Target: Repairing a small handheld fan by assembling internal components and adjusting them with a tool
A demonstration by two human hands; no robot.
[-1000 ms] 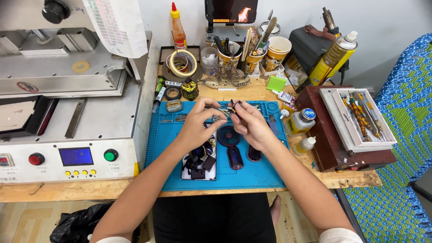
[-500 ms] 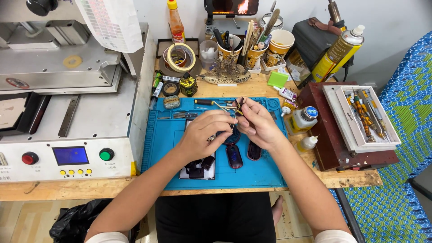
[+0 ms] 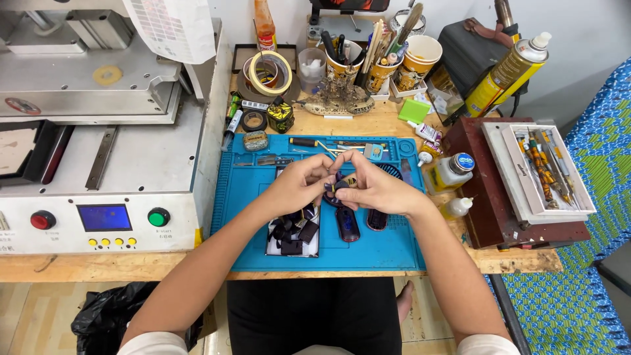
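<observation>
A: Hands? 
B: Left hand [image 3: 299, 185] and right hand [image 3: 374, 189] are pressed close together over the blue mat [image 3: 243, 197], fingertips pinching one small dark part [image 3: 336, 187] between them. Too small to tell its exact shape; looks dark purple, glossy.

A: Where is it exactly? 
B: Held just above the mat's middle, off the surface.

A: Mat texture? 
B: Rubbery, flat, with moulded trays along the far edge. It lies on a wooden bench [image 3: 368, 121].

A: Under the hands? 
B: Two dark oval shells [image 3: 347, 223], smooth plastic, just below the right hand. Left of them a white tray [image 3: 292, 236] heaped with black angular bits, partly hidden by the left forearm.

A: Around? 
B: Grey metal machine [image 3: 98, 131] on the left, with red and green round buttons and a small blue screen. Roll of tape [image 3: 268, 72], paper cups [image 3: 381, 62] stuffed with tools at the back. Yellow spray can [image 3: 509, 75] and a white box of tools [image 3: 542, 167] on the right, small plastic bottle [image 3: 453, 169] near the mat.
</observation>
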